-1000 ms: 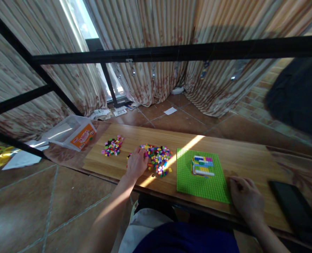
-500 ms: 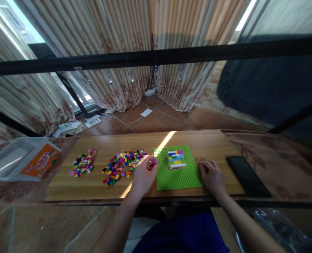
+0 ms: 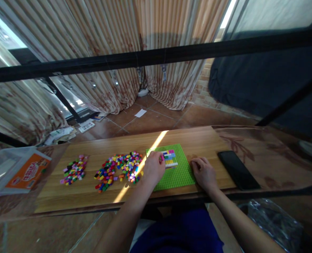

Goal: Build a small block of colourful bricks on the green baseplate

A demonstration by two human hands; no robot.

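My left hand (image 3: pixel 154 167) is pinched on a small magenta brick (image 3: pixel 161 158). It hangs over the left part of the green baseplate (image 3: pixel 175 181), at the left side of the brick build (image 3: pixel 171 162). That build is a low stack with blue, yellow, white and pink bricks, and my fingers partly cover its left end. My right hand (image 3: pixel 203 173) rests on the wooden board just off the plate's right edge. Its fingers are curled, with nothing visible in them.
Two piles of loose bricks, a smaller pile (image 3: pixel 75 170) and a larger pile (image 3: pixel 107 174), lie left of the plate on the wooden board (image 3: pixel 89 198). A black phone-like slab (image 3: pixel 238 170) lies at the right. A clear plastic box (image 3: pixel 2 160) with an orange label stands far left.
My left hand has moved right with the magenta brick, from the plate's left edge to the build. My right hand stays by the plate. The whole view has shifted slightly.
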